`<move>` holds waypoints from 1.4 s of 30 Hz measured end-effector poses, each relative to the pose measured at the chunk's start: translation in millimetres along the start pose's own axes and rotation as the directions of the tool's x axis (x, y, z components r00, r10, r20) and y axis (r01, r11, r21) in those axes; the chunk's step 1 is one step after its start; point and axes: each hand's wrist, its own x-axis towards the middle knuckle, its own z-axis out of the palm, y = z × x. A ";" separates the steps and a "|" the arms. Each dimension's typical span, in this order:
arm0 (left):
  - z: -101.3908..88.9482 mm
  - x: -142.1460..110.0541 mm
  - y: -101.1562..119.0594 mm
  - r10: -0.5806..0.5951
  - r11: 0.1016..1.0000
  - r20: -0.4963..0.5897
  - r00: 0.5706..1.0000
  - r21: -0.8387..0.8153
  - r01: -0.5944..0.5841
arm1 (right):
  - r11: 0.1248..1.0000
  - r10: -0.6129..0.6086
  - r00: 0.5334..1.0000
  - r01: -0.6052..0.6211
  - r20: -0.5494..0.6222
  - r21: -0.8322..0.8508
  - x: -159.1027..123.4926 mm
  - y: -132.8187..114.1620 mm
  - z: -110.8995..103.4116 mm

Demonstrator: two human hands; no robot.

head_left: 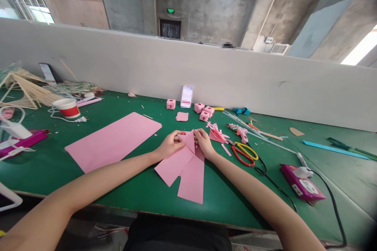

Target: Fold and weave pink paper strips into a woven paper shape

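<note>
Both hands meet at the middle of the green table (141,192). My left hand (171,145) pinches the top left of a cut pink paper piece (184,166), fingers closed on its folded corner. My right hand (204,143) grips the same piece from the right, fingers curled on its upper edge. The paper's two long strips hang toward me, flat on the table. A large pink sheet (113,141) lies to the left of my hands.
Several small pink paper cubes (203,110) stand behind my hands. Scissors with red and yellow handles (244,153), a pink glue gun (239,131) and pink scraps lie right. A purple power strip (302,184) with black cable sits far right. A cup (67,108) and stick models stand left.
</note>
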 end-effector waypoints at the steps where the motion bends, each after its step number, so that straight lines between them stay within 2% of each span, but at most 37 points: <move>1: -0.2 0.3 0.9 -0.019 1.000 -0.009 1.000 -0.017 0.019 | 1.000 0.014 1.000 -0.014 0.004 0.001 -0.4 -1.2 0.4; 9: -0.8 -1.2 4.6 -0.061 0.997 0.003 0.998 -0.048 0.061 | 0.999 0.019 0.999 -0.020 0.044 0.032 -1.9 -4.0 1.1; 16: 1.1 -0.1 2.1 -0.023 0.998 0.052 0.998 -0.065 0.027 | 0.993 -0.082 0.994 0.088 0.077 -0.082 -1.7 -1.2 -0.9; 20: 3.4 0.2 5.2 0.005 0.993 0.004 1.000 -0.114 -0.004 | 0.975 -0.111 0.980 0.140 0.167 -0.173 -4.1 -3.6 -0.8; 25: 1.4 1.5 1.9 0.015 0.996 -0.030 0.999 -0.088 -0.018 | 0.959 -0.117 0.962 0.174 0.246 -0.222 -6.1 -5.0 0.6; 30: -0.5 3.4 -3.7 0.010 0.993 -0.033 0.999 -0.119 -0.014 | 0.952 -0.127 0.953 0.195 0.275 -0.237 -5.9 -4.5 1.6; 42: 1.1 2.0 4.0 -0.027 0.979 -0.040 0.999 -0.205 0.018 | 0.933 -0.139 0.924 0.242 0.356 -0.266 -11.2 -10.0 0.4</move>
